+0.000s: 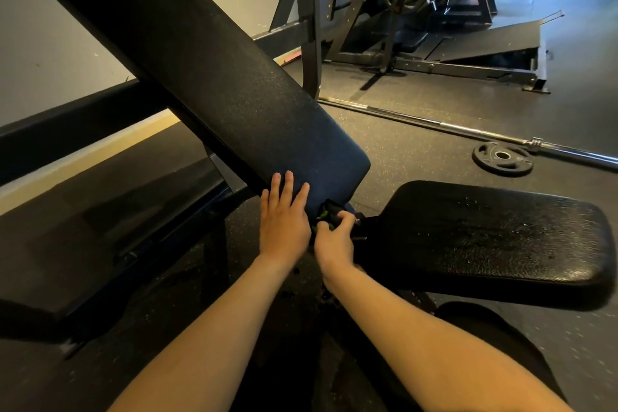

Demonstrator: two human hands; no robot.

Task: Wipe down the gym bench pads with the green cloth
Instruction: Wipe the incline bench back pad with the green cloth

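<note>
The left hand [284, 221] is resting flat on the back pad [200, 70] while the right hand [334, 239] is gripping the bunched green cloth [323, 216] at that pad's lower edge, so wiping is seemingly running midway, the seat pad [485, 237] already glistening.

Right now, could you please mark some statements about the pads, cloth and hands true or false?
1. The left hand rests flat on the long black inclined back pad. True.
2. The right hand holds nothing. False: it grips the crumpled green cloth.
3. The cloth lies on the wide black seat pad. False: it is at the back pad's lower end.
4. A round black weight plate lies on the floor. True.
</note>
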